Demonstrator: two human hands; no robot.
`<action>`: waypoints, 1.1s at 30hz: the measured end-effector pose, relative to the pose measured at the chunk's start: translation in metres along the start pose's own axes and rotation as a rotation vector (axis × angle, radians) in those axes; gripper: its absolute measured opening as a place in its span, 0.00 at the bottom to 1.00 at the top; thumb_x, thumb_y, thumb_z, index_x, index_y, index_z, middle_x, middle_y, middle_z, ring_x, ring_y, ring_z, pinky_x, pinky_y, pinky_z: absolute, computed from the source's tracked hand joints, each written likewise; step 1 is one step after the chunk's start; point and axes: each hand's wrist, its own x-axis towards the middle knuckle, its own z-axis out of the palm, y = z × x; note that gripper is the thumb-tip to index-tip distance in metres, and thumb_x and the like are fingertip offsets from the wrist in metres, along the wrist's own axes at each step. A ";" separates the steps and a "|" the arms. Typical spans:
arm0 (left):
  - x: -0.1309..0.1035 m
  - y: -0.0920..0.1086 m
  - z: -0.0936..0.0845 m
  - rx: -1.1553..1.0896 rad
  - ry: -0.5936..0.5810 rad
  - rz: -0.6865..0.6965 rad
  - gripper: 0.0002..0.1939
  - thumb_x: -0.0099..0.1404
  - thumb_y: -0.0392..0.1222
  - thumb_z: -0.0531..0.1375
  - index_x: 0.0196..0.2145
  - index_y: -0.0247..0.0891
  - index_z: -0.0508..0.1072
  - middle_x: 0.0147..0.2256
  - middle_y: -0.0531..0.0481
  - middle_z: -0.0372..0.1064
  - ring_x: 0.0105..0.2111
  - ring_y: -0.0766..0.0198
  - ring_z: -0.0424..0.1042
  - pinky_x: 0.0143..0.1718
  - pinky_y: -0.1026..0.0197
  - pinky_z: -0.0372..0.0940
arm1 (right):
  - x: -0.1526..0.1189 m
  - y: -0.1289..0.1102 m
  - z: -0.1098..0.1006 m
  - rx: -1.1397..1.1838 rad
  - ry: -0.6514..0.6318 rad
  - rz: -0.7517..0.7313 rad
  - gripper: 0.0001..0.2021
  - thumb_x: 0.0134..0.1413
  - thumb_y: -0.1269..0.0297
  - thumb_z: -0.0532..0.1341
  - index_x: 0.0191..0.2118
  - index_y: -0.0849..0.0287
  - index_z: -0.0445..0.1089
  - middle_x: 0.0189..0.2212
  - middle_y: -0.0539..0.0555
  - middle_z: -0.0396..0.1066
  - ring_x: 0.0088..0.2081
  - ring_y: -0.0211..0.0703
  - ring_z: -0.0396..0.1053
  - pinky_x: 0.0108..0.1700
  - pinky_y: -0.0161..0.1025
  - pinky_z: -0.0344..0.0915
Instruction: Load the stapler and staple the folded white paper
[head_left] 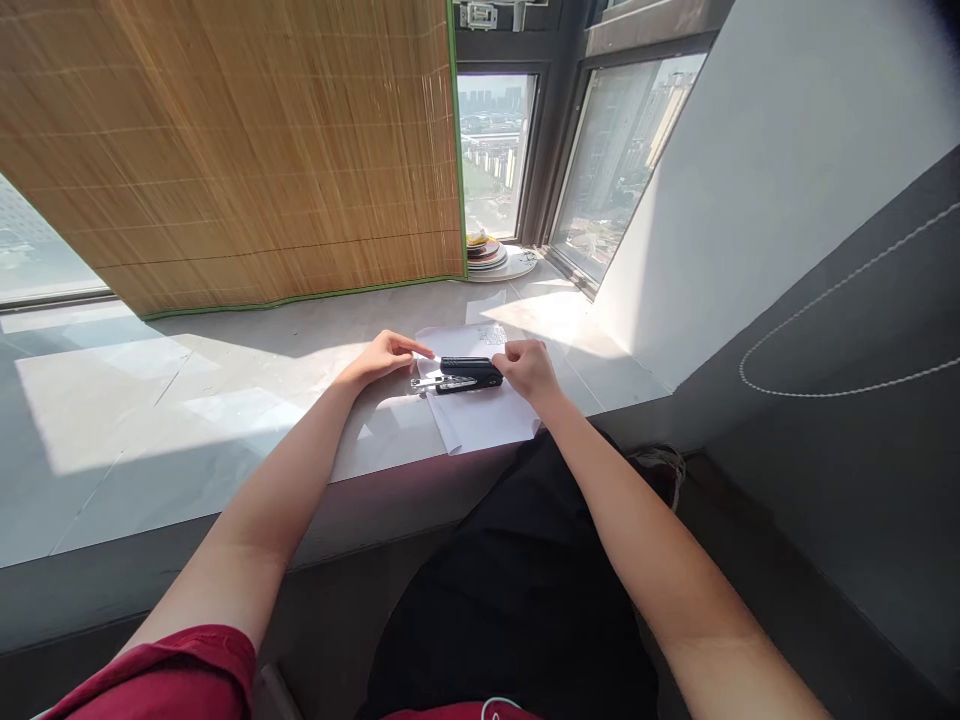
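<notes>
A black stapler (471, 372) with a bare metal front part lies across white paper sheets (487, 422) on the window ledge. My right hand (531, 368) is closed at the stapler's rear end, thumb and curled fingers gripping it. My left hand (384, 357) is beside the front end, its index finger stretched towards the stapler and the thumb below. A small pale bit shows by that fingertip, too small to name. The upper sheet carries some dark print near its far right corner, and the lower left paper edge is curled up.
The pale tiled ledge (247, 390) runs along the windows, with sunlit patches. A bamboo blind (285, 150) hangs at the back left. Stacked plates (491, 257) stand in the window corner. On the right are a white wall (750, 180) and a hanging bead chain (787, 392).
</notes>
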 end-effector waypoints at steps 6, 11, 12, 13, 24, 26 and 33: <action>0.003 0.001 0.001 0.047 -0.015 -0.010 0.22 0.58 0.37 0.62 0.47 0.37 0.90 0.28 0.47 0.78 0.27 0.62 0.70 0.30 0.59 0.63 | 0.001 0.005 0.000 0.109 -0.057 -0.253 0.09 0.63 0.60 0.59 0.31 0.54 0.72 0.34 0.53 0.75 0.39 0.46 0.69 0.40 0.42 0.65; 0.000 0.006 0.004 0.036 0.014 -0.003 0.20 0.58 0.37 0.62 0.44 0.38 0.90 0.24 0.47 0.74 0.24 0.62 0.67 0.27 0.59 0.60 | 0.005 0.011 0.010 0.071 -0.341 -0.345 0.16 0.56 0.61 0.70 0.50 0.55 0.78 0.44 0.55 0.82 0.45 0.50 0.77 0.48 0.44 0.70; 0.000 0.006 0.004 0.033 0.017 0.002 0.19 0.57 0.36 0.62 0.43 0.37 0.90 0.24 0.47 0.74 0.24 0.62 0.67 0.26 0.59 0.60 | 0.005 0.011 0.012 0.042 -0.362 -0.342 0.14 0.55 0.64 0.70 0.48 0.55 0.79 0.42 0.54 0.82 0.43 0.49 0.77 0.48 0.44 0.70; -0.001 0.007 0.004 0.031 0.017 0.003 0.19 0.57 0.37 0.62 0.43 0.37 0.90 0.23 0.47 0.74 0.23 0.62 0.67 0.26 0.59 0.59 | 0.004 0.010 0.013 0.023 -0.363 -0.343 0.13 0.54 0.66 0.70 0.47 0.55 0.80 0.40 0.53 0.82 0.42 0.49 0.77 0.48 0.44 0.70; 0.019 0.007 0.020 -0.691 0.103 -0.279 0.22 0.69 0.58 0.58 0.29 0.36 0.78 0.26 0.41 0.73 0.17 0.65 0.59 0.16 0.61 0.48 | -0.011 -0.016 0.013 -0.214 0.084 -0.786 0.16 0.73 0.74 0.57 0.55 0.53 0.78 0.50 0.58 0.82 0.54 0.55 0.76 0.56 0.54 0.72; 0.021 0.007 0.025 -0.753 0.027 -0.352 0.26 0.72 0.62 0.58 0.29 0.37 0.77 0.25 0.42 0.71 0.17 0.65 0.60 0.16 0.61 0.50 | -0.011 -0.019 0.013 -0.283 0.066 -0.841 0.18 0.74 0.75 0.56 0.58 0.50 0.77 0.52 0.57 0.81 0.56 0.55 0.75 0.59 0.56 0.71; 0.020 0.008 0.029 -0.891 -0.020 -0.412 0.20 0.79 0.51 0.57 0.35 0.34 0.78 0.24 0.46 0.70 0.17 0.68 0.60 0.16 0.65 0.57 | -0.012 -0.015 0.017 -0.396 -0.057 -0.950 0.20 0.76 0.74 0.56 0.63 0.45 0.74 0.53 0.56 0.80 0.57 0.54 0.74 0.62 0.57 0.70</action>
